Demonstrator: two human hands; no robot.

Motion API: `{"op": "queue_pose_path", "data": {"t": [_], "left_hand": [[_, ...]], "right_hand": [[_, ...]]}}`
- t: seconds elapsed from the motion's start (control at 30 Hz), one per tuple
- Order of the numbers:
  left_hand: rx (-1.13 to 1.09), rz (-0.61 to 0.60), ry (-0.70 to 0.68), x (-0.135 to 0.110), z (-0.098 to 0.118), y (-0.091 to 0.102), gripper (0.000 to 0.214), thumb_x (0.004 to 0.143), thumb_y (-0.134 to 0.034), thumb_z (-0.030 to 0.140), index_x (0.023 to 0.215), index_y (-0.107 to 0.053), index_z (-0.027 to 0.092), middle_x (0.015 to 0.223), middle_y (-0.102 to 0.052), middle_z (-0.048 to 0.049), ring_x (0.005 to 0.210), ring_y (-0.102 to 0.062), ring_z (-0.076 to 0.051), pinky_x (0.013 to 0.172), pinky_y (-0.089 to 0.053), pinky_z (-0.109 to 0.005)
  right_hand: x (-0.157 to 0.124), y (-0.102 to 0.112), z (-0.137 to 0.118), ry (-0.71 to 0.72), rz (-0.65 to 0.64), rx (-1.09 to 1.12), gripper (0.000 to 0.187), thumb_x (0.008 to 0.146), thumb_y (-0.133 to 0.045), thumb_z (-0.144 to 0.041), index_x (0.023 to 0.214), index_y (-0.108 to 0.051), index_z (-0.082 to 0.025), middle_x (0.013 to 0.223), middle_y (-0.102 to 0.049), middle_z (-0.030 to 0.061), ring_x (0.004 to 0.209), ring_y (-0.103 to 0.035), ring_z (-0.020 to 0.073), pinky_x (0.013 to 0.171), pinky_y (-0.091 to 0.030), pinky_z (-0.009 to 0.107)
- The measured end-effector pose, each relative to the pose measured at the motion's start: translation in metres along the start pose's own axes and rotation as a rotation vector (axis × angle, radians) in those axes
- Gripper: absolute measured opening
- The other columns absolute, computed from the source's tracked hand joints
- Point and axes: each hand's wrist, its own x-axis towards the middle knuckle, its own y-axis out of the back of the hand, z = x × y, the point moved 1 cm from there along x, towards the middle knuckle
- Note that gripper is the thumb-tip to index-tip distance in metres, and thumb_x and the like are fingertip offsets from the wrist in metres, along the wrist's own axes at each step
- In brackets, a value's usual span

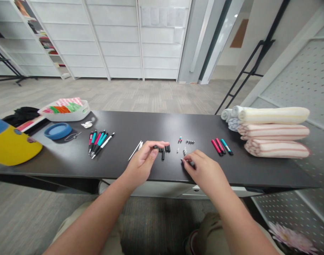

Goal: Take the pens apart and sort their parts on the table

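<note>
My left hand (142,163) pinches a small black pen part at its fingertips, just beside a cluster of black pen barrel pieces (163,151) lying on the black table (140,129). My right hand (203,171) holds a small dark piece (191,163) between fingertips and thumb. Tiny metal pen parts (189,142) and small pale pieces (184,151) lie just beyond it. Thin white refills (135,150) rest left of my left hand. Several assembled pens (100,144) with pink and teal trim lie further left, and several pink and teal pen parts (220,146) lie to the right.
Folded striped towels (273,131) are stacked at the table's right end. At the left stand a white tray of colourful cloths (64,115), a blue round lid (57,131) and a yellow object (14,147). The table's front edge runs just below my hands.
</note>
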Motion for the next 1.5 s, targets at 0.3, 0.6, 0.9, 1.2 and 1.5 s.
{"op": "queue_pose_path", "data": {"t": [0.3, 0.6, 0.9, 1.2, 1.5], "left_hand": [[-0.070, 0.265, 0.107, 0.003, -0.007, 0.010, 0.019, 0.108, -0.042, 0.038, 0.115, -0.051, 0.023, 0.113, -0.074, -0.0081, 0.109, -0.069, -0.020, 0.105, -0.047, -0.041], [0.806, -0.073, 0.138, 0.002, 0.006, 0.038, 0.018, 0.096, -0.060, 0.037, 0.100, -0.069, 0.023, 0.088, -0.073, -0.0007, 0.073, -0.066, -0.016, 0.070, -0.047, -0.026], [0.959, -0.293, 0.050, 0.003, -0.020, 0.045, 0.018, 0.100, -0.061, 0.036, 0.099, -0.075, 0.025, 0.100, -0.077, -0.0021, 0.081, -0.068, -0.019, 0.076, -0.043, -0.031], [0.961, -0.313, 0.059, 0.004, -0.019, 0.036, 0.015, 0.100, -0.062, 0.034, 0.103, -0.074, 0.026, 0.100, -0.076, -0.0007, 0.079, -0.067, -0.017, 0.078, -0.040, -0.032], [0.861, -0.227, 0.048, 0.011, -0.012, 0.013, 0.015, 0.099, -0.064, 0.036, 0.100, -0.075, 0.024, 0.095, -0.075, -0.0008, 0.079, -0.065, -0.017, 0.080, -0.041, -0.032]], "right_hand": [[0.002, -0.004, 0.000, 0.006, -0.035, 0.023, 0.013, 0.097, -0.062, -0.030, 0.091, -0.071, -0.024, 0.094, -0.072, 0.0021, 0.080, -0.069, 0.0182, 0.065, -0.043, 0.029], [0.001, -0.004, -0.004, 0.013, -0.019, 0.016, 0.017, 0.099, -0.061, -0.035, 0.101, -0.074, -0.024, 0.102, -0.073, 0.0040, 0.086, -0.070, 0.0190, 0.068, -0.047, 0.029], [0.005, -0.004, -0.010, 0.030, -0.073, -0.013, 0.016, 0.102, -0.058, -0.029, 0.097, -0.072, -0.024, 0.102, -0.072, 0.0041, 0.081, -0.068, 0.0178, 0.063, -0.043, 0.029], [0.002, -0.002, -0.009, -0.004, -0.054, 0.111, 0.013, 0.099, -0.059, -0.027, 0.095, -0.070, -0.022, 0.090, -0.074, 0.0030, 0.078, -0.069, 0.0194, 0.068, -0.044, 0.030], [0.005, 0.013, 0.011, -0.174, -0.042, 0.271, 0.012, 0.085, -0.065, -0.026, 0.084, -0.076, -0.024, 0.073, -0.072, -0.0010, 0.065, -0.065, 0.0169, 0.064, -0.043, 0.028]]}}
